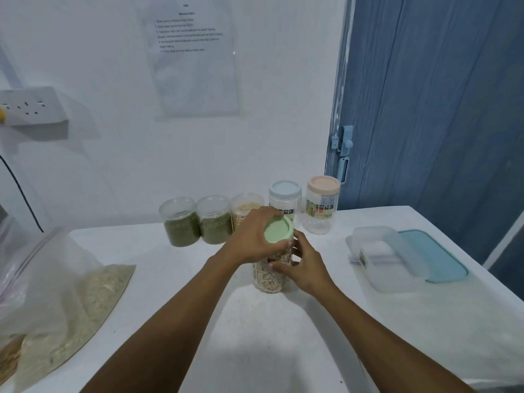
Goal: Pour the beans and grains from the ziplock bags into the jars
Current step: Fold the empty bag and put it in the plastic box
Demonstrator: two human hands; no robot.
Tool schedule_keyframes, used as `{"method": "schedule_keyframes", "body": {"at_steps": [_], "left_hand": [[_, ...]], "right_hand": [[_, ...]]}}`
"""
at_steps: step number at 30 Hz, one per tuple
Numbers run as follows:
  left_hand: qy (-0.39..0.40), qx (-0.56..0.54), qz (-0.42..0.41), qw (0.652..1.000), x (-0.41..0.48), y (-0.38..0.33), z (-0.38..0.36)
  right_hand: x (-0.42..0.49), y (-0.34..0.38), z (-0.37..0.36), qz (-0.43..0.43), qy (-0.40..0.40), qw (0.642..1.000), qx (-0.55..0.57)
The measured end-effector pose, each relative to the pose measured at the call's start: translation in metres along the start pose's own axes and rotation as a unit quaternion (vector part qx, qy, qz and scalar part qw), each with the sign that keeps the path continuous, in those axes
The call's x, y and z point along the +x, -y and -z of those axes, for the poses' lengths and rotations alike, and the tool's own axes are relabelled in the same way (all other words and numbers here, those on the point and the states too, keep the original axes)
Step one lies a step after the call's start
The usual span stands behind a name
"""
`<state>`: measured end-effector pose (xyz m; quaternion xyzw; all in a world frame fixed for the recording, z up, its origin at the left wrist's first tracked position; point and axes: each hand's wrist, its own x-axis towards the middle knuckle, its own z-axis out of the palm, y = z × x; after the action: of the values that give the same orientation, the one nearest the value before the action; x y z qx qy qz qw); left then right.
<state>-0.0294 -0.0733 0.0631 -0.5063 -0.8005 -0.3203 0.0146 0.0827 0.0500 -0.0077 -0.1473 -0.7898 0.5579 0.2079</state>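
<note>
Left hand (252, 236) grips the green lid (278, 228) atop my bean jar (270, 275) at table (283, 336) centre; right hand (302, 263), at its three o'clock, clasps the jar's body.

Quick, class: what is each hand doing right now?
Left hand: closed on the green lid.
Right hand: holding the jar.
</note>
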Motion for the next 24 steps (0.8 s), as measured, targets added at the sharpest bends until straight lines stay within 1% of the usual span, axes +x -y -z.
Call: {"method": "schedule_keyframes", "body": {"at_steps": [4, 8, 13, 14, 16, 18, 20, 22, 24], "left_hand": [[0.012, 0.065, -0.003, 0.998, 0.003, -0.001, 0.0], [-0.002, 0.088, 0.029, 0.996, 0.003, -0.002, -0.007], [0.037, 0.055, 0.023, 0.998, -0.001, 0.006, 0.005], [0.05, 0.038, 0.025, 0.998, -0.003, 0.01, 0.009], [0.071, -0.053, 0.029, 0.996, -0.011, 0.016, 0.014], [0.052, -0.114, 0.02, 0.992, -0.017, 0.015, 0.014], [0.018, -0.134, 0.034, 0.99, -0.018, 0.008, 0.008], [0.004, -0.12, 0.064, 0.991, -0.014, -0.003, -0.001], [-0.015, -0.062, 0.089, 0.994, -0.009, -0.008, -0.009]], "right_hand": [[0.001, 0.001, 0.002, -0.002, -0.006, 1.0, -0.007], [0.0, 0.002, 0.001, 0.001, -0.007, 1.0, -0.012], [0.002, 0.005, 0.006, -0.01, 0.004, 1.0, -0.02], [0.002, 0.006, 0.007, -0.012, 0.006, 1.0, -0.021], [0.003, 0.007, 0.007, -0.013, 0.009, 1.0, -0.021], [0.003, 0.007, 0.006, -0.012, 0.006, 1.0, -0.02], [0.002, 0.008, 0.006, -0.01, 0.004, 1.0, -0.022], [0.001, 0.008, 0.005, -0.003, 0.0, 1.0, -0.022], [0.0, 0.008, 0.005, -0.002, 0.0, 1.0, -0.023]]}}
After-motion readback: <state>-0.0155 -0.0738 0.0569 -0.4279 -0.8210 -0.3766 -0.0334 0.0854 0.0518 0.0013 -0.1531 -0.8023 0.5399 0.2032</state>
